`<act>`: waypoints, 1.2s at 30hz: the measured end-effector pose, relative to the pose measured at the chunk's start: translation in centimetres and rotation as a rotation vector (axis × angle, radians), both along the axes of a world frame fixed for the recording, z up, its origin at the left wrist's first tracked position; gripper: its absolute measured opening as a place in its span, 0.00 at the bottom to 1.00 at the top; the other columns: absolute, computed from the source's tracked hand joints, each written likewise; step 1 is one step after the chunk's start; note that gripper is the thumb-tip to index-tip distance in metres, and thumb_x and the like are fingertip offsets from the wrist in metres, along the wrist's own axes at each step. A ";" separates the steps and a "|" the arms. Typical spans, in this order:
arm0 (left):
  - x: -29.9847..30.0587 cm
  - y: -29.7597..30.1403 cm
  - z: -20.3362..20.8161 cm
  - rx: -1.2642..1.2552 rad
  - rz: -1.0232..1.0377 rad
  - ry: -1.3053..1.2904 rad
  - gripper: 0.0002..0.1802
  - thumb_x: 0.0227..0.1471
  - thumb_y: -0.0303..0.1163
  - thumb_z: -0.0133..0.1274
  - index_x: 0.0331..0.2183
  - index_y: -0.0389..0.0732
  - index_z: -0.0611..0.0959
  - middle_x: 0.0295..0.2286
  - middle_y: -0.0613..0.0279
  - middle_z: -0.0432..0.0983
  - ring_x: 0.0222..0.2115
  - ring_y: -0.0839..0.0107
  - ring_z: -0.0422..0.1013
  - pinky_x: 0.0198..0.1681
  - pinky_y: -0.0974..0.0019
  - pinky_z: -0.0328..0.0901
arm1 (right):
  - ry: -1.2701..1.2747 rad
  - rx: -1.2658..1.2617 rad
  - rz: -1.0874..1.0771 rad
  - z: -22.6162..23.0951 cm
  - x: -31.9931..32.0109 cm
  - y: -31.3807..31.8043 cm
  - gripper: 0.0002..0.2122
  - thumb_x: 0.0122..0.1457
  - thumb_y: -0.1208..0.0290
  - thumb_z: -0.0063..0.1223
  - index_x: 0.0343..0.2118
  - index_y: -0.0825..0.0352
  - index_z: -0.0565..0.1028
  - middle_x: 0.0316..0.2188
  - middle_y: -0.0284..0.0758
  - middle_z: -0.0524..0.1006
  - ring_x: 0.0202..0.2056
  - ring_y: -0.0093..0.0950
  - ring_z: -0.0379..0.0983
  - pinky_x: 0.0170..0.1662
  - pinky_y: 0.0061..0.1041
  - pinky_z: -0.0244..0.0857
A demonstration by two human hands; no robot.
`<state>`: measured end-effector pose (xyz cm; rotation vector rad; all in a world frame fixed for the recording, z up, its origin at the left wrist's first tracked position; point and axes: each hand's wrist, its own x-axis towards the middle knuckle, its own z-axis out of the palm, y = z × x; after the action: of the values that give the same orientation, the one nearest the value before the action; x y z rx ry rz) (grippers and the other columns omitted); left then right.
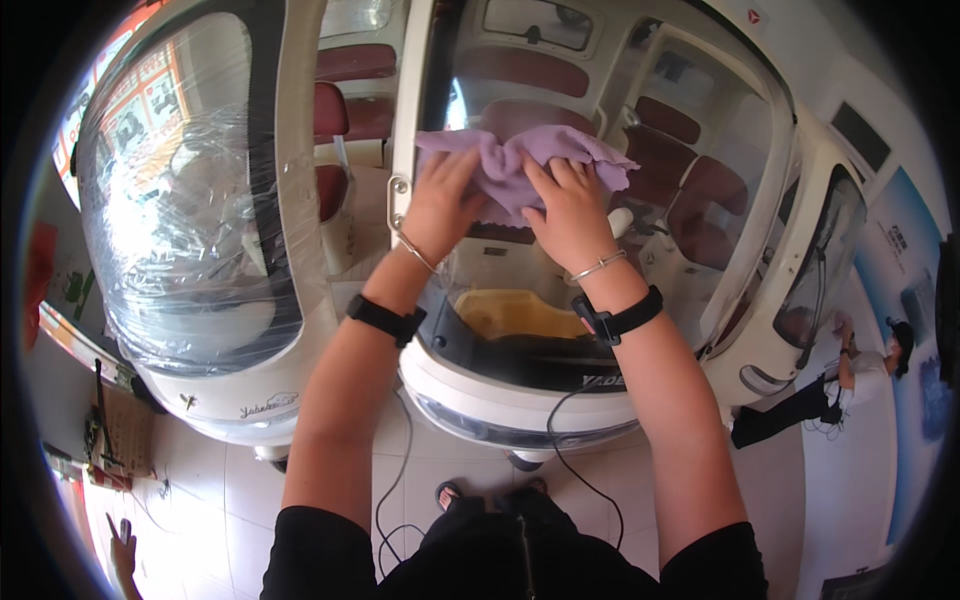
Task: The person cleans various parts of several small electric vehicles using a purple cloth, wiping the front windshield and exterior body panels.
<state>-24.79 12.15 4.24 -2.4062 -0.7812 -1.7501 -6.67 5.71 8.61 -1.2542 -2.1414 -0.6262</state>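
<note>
A purple cloth [510, 180] lies bunched against the windshield [690, 150] of a small cream-white vehicle. My left hand [447, 195] grips the cloth's left part, close to the white frame post beside the glass. Holding the right part of the cloth is my right hand [570, 205], fingers bent over it and thumb along its lower edge. Folds rise between the two hands. Each wrist wears a metal bangle and a black strap. Through the glass, dark red seats [655, 150] and a yellow tray-like part [515, 313] show.
Left stands a second white vehicle [300, 300], its windshield wrapped in clear film [190, 200]. Dark cables [600, 490] hang by my arms toward the tiled floor. A person in a white top [868, 372] is at the right. Another hand [124, 555] shows at lower left.
</note>
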 end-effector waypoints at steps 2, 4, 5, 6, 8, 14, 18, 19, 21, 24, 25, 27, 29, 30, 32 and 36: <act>0.6 -0.8 -2.4 0.058 0.006 0.018 0.27 0.35 0.18 0.53 0.43 0.38 0.75 0.38 0.53 0.74 0.44 0.49 0.66 0.48 0.55 0.63 | 0.010 -0.077 -0.035 -1.9 -0.3 -0.9 0.24 0.44 0.74 0.58 0.49 0.66 0.70 0.40 0.40 0.69 0.48 0.40 0.63 0.57 0.42 0.52; 0.1 -3.2 -5.8 -0.006 0.037 0.021 0.24 0.34 0.17 0.51 0.41 0.38 0.76 0.36 0.53 0.74 0.42 0.49 0.67 0.47 0.55 0.64 | 0.083 -0.029 0.010 -5.8 -1.1 -2.1 0.20 0.44 0.77 0.56 0.44 0.69 0.72 0.40 0.40 0.70 0.46 0.40 0.64 0.55 0.39 0.55; -0.9 -4.4 -7.6 -0.045 0.025 0.062 0.24 0.35 0.18 0.51 0.41 0.39 0.76 0.36 0.53 0.74 0.43 0.50 0.67 0.46 0.56 0.64 | 0.125 -0.011 0.035 -7.7 -1.8 -3.2 0.18 0.44 0.78 0.55 0.42 0.69 0.73 0.39 0.40 0.71 0.46 0.41 0.64 0.54 0.38 0.57; -1.9 -5.8 -9.2 -0.089 0.018 0.098 0.24 0.35 0.18 0.51 0.41 0.39 0.76 0.36 0.53 0.74 0.43 0.51 0.67 0.46 0.56 0.65 | 0.182 -0.051 0.024 -10.0 -2.4 -4.3 0.16 0.44 0.79 0.54 0.39 0.70 0.73 0.38 0.41 0.71 0.44 0.41 0.65 0.53 0.38 0.58; -3.3 -8.8 -12.4 -0.229 -0.001 0.109 0.23 0.35 0.18 0.51 0.40 0.38 0.76 0.36 0.53 0.74 0.42 0.52 0.68 0.45 0.57 0.66 | 0.278 -0.158 0.042 -14.8 -3.3 -6.3 0.10 0.45 0.81 0.53 0.33 0.70 0.74 0.36 0.41 0.72 0.43 0.42 0.66 0.51 0.38 0.60; -12.5 -17.6 -16.8 -0.434 0.210 0.211 0.24 0.39 0.20 0.55 0.44 0.40 0.77 0.38 0.57 0.75 0.44 0.55 0.69 0.47 0.59 0.66 | 0.491 -0.344 0.254 -22.9 -12.5 -10.6 0.13 0.49 0.82 0.52 0.40 0.67 0.76 0.35 0.41 0.74 0.38 0.42 0.71 0.41 0.34 0.67; -20.9 -22.2 -17.7 -0.422 0.381 0.195 0.27 0.39 0.20 0.54 0.46 0.38 0.75 0.39 0.56 0.74 0.45 0.53 0.68 0.47 0.59 0.66 | 0.510 -0.394 0.399 -23.0 -21.8 -12.8 0.12 0.49 0.82 0.51 0.39 0.68 0.75 0.34 0.41 0.73 0.36 0.43 0.71 0.38 0.35 0.67; -23.3 -23.0 -18.0 -0.388 0.426 0.203 0.28 0.39 0.20 0.54 0.47 0.37 0.74 0.39 0.56 0.74 0.45 0.52 0.68 0.47 0.59 0.65 | 0.501 -0.396 0.422 -23.3 -23.9 -13.0 0.12 0.49 0.82 0.51 0.39 0.68 0.75 0.34 0.41 0.73 0.36 0.43 0.71 0.38 0.35 0.67; -28.1 -24.3 -19.0 -0.398 0.455 0.177 0.28 0.38 0.20 0.54 0.47 0.36 0.74 0.39 0.55 0.73 0.45 0.51 0.68 0.47 0.59 0.65 | 0.460 -0.482 0.456 -24.0 -28.3 -12.9 0.12 0.49 0.83 0.51 0.38 0.68 0.75 0.34 0.41 0.73 0.37 0.42 0.71 0.38 0.36 0.67; -36.0 -26.6 -20.7 -0.448 0.500 0.130 0.30 0.36 0.19 0.53 0.48 0.34 0.73 0.37 0.54 0.73 0.44 0.51 0.68 0.48 0.59 0.65 | 0.418 -0.384 0.491 -24.4 -37.7 -14.2 0.11 0.48 0.83 0.52 0.37 0.68 0.76 0.35 0.41 0.73 0.38 0.42 0.71 0.40 0.35 0.67; -38.5 -27.6 -21.2 -0.463 0.519 0.117 0.29 0.38 0.19 0.51 0.48 0.36 0.73 0.38 0.55 0.73 0.46 0.52 0.67 0.45 0.60 0.67 | 0.414 -0.397 0.499 -25.2 -40.6 -14.8 0.11 0.48 0.83 0.52 0.37 0.68 0.76 0.35 0.41 0.73 0.38 0.42 0.71 0.40 0.35 0.67; -44.0 -29.5 -22.0 -0.487 0.548 0.100 0.28 0.40 0.20 0.49 0.48 0.37 0.73 0.38 0.56 0.73 0.47 0.54 0.67 0.43 0.61 0.68 | 0.412 -0.470 0.525 -27.0 -46.5 -15.8 0.14 0.48 0.83 0.52 0.39 0.67 0.76 0.38 0.41 0.74 0.41 0.42 0.71 0.43 0.34 0.67; -50.3 -31.4 -21.9 -0.493 0.615 0.118 0.28 0.39 0.19 0.49 0.48 0.37 0.73 0.38 0.57 0.73 0.48 0.54 0.67 0.44 0.61 0.68 | 0.430 -0.517 0.579 -27.5 -52.7 -17.2 0.15 0.48 0.83 0.53 0.41 0.66 0.76 0.40 0.41 0.74 0.42 0.41 0.71 0.44 0.34 0.67; -53.4 -32.1 -21.7 -0.500 0.626 0.121 0.28 0.39 0.19 0.49 0.48 0.37 0.73 0.38 0.57 0.73 0.48 0.54 0.67 0.44 0.61 0.68 | 0.444 -0.553 0.622 -27.6 -55.7 -17.7 0.17 0.48 0.83 0.53 0.43 0.66 0.76 0.42 0.41 0.74 0.44 0.41 0.71 0.46 0.34 0.67; -58.7 -33.6 -21.2 -0.571 0.670 0.123 0.28 0.39 0.20 0.50 0.48 0.38 0.73 0.39 0.57 0.73 0.47 0.53 0.67 0.45 0.60 0.67 | 0.446 -0.610 0.662 -27.1 -61.2 -18.6 0.18 0.48 0.83 0.53 0.45 0.64 0.75 0.44 0.40 0.74 0.45 0.41 0.71 0.47 0.33 0.68; -67.5 -34.1 -21.1 -0.587 0.723 0.129 0.29 0.39 0.21 0.54 0.48 0.36 0.73 0.41 0.54 0.73 0.47 0.51 0.67 0.49 0.58 0.65 | 0.408 -0.636 0.729 -26.4 -70.5 -17.8 0.18 0.49 0.83 0.53 0.45 0.63 0.75 0.44 0.39 0.74 0.44 0.41 0.71 0.46 0.34 0.68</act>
<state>-92.33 -21.92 -16.89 -2.0241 -2.0364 -1.1628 -77.21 -12.14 -17.79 -0.6752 -2.2667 0.6021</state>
